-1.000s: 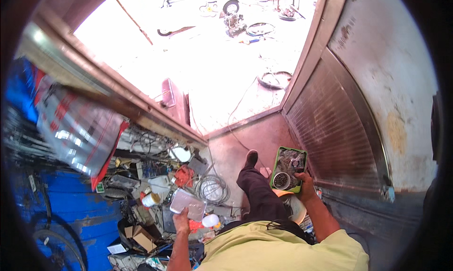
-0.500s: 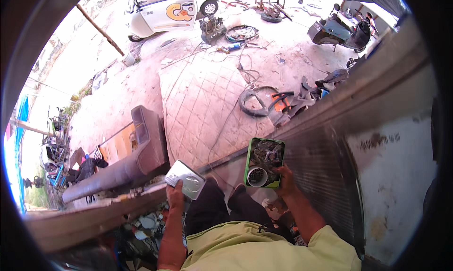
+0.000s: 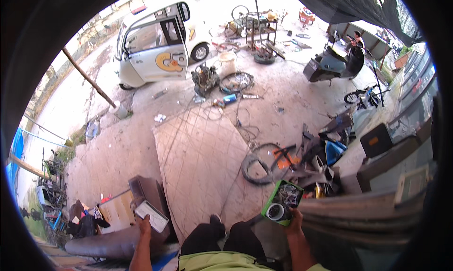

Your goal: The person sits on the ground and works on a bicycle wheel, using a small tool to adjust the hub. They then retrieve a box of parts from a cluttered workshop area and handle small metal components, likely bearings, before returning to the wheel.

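Note:
My left hand [image 3: 144,225] is closed on a thin, flat, white rectangular piece like a box lid [image 3: 153,215], thumb on top, over the brown sofa [image 3: 99,244] at the lower left. My right hand [image 3: 295,221] grips the lower right side of a shallow green-rimmed box [image 3: 270,199]. Dark metal parts [image 3: 289,193] lie inside it, along with a round white cup [image 3: 275,212] whose dark contents are too small to make out. The two pieces are held well apart, on either side of my legs.
A pale quilted mat [image 3: 198,150] covers the ground ahead. Beyond its right edge lie a tyre [image 3: 250,177], cables and scrap. An engine [image 3: 205,80], a small white car [image 3: 153,51] and a scooter [image 3: 334,63] stand farther off; a person [image 3: 355,41] is behind the scooter.
I have moved forward past the sill, and my view has tilted up. My left hand with the white piece has shifted left and down; my right hand with the box, right and down.

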